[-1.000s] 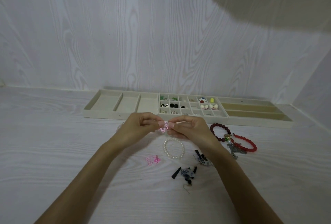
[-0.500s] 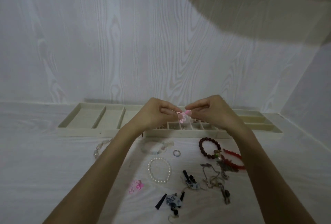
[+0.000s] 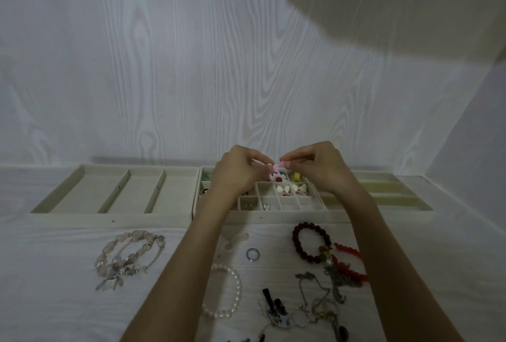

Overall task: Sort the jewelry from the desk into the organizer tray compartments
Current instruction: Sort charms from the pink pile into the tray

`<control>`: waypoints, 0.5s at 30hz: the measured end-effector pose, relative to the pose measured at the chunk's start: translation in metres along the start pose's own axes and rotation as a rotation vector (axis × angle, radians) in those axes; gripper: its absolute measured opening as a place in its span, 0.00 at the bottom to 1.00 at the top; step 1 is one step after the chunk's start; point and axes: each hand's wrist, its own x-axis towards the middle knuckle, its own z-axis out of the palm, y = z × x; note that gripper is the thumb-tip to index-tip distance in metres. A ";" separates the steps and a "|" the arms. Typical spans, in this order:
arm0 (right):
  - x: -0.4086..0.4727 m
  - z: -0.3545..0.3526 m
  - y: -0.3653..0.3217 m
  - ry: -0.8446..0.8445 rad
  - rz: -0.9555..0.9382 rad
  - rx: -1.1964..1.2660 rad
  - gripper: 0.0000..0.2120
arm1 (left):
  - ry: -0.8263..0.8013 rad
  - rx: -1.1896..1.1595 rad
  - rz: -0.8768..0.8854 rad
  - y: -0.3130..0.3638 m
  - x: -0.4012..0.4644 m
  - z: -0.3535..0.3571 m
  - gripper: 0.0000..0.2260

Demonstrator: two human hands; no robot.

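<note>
A small pink flower-shaped earring (image 3: 274, 171) is pinched between my left hand (image 3: 238, 170) and my right hand (image 3: 315, 166), held above the small-compartment section of the beige organizer tray (image 3: 290, 214). That section holds several little earrings and beads. On the desk below lie a pearl bracelet (image 3: 235, 281), a dark red bead bracelet (image 3: 297, 240), a bright red bracelet (image 3: 353, 262), a silver ring (image 3: 252, 254) and a clear pink bead bracelet (image 3: 128, 252).
The tray's left section (image 3: 90, 196) has three long compartments; long slots (image 3: 383, 191) run on the right. A tangled chain (image 3: 317, 298) and black-and-white clips (image 3: 276, 311) lie near the front. A wood-grain wall stands close behind the tray.
Both hands carried the pink earring forward from above the desk to over the tray's small compartments. The view moved closer to the tray.
</note>
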 end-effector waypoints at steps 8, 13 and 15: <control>0.024 0.017 0.014 -0.034 0.049 -0.014 0.07 | 0.007 0.162 -0.055 -0.018 0.014 0.014 0.04; 0.024 0.023 0.016 -0.019 0.063 -0.036 0.07 | 0.058 0.291 -0.059 -0.024 0.017 0.016 0.04; 0.022 0.028 0.017 -0.037 0.077 -0.047 0.07 | 0.075 0.332 -0.054 -0.025 0.016 0.015 0.04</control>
